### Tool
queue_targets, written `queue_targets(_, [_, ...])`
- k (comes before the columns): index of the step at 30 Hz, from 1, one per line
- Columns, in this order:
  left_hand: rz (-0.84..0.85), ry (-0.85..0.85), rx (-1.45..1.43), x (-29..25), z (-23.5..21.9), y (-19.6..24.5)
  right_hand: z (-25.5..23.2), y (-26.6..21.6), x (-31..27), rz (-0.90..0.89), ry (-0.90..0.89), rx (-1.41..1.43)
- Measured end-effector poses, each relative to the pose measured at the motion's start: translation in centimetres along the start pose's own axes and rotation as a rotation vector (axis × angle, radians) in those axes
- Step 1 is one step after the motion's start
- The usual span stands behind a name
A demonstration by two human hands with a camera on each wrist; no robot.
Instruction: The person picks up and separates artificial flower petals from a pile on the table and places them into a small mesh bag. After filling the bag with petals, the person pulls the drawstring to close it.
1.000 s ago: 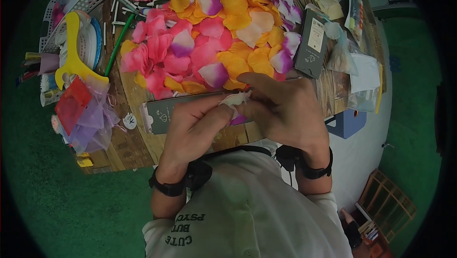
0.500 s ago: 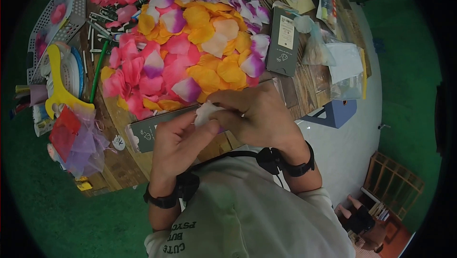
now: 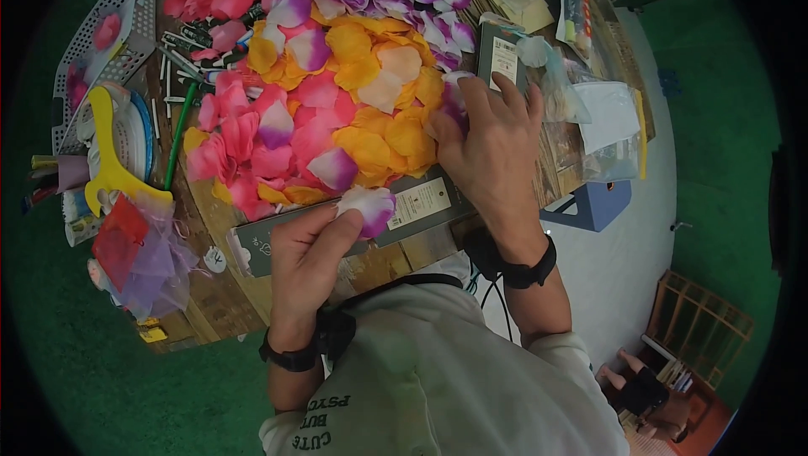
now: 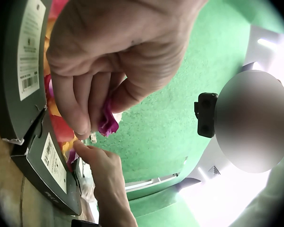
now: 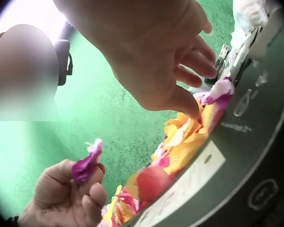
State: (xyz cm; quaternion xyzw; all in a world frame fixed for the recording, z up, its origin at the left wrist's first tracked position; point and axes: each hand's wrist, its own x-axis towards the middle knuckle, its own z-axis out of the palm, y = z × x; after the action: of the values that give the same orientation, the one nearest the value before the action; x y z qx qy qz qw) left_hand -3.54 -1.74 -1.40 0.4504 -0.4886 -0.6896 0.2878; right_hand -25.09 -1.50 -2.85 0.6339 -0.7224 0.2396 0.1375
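Note:
My left hand (image 3: 305, 264) pinches a white-and-purple fabric petal (image 3: 374, 206) between thumb and fingers, near the table's front edge. The petal's purple edge (image 4: 108, 122) curls below the fingertips in the left wrist view. Over the right side of the petal pile (image 3: 370, 140), my right hand (image 3: 498, 157) reaches with fingers spread. Its thumb is right beside a purple-and-white petal (image 3: 455, 92), and nothing shows in its grasp. The pile mixes pink, orange and purple-white petals. In the right wrist view the thumb (image 5: 185, 101) points down at the orange petals.
Dark grey boxes border the pile, one in front (image 3: 255, 247) and one at right (image 3: 488, 45). On the left are a perforated basket (image 3: 135, 2), a yellow forked piece (image 3: 103, 140), markers and mesh bags (image 3: 160, 258). Plastic bags (image 3: 619, 161) lie at right.
Both hands worked together at the petal; now my right hand has let go and moved away, up and right to the pile's edge. My left hand keeps the petal.

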Motion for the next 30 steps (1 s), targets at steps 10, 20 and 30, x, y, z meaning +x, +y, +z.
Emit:
queue_targets(10, [-0.006, 0.001, -0.019, -0.1, 0.3, 0.1, 1.4, 1.0, 0.3, 0.158, -0.015, 0.059])
queue_targets(20, [0.010, -0.025, -0.026, 0.1, 0.1, -0.4, -2.5, -1.3, 0.6, 1.002, 0.028, 1.105])
queue_targets(30, [0.176, -0.111, -0.207, 0.6, 1.2, 0.0, -3.1, -5.3, -1.1, 1.114, -0.325, 1.896])
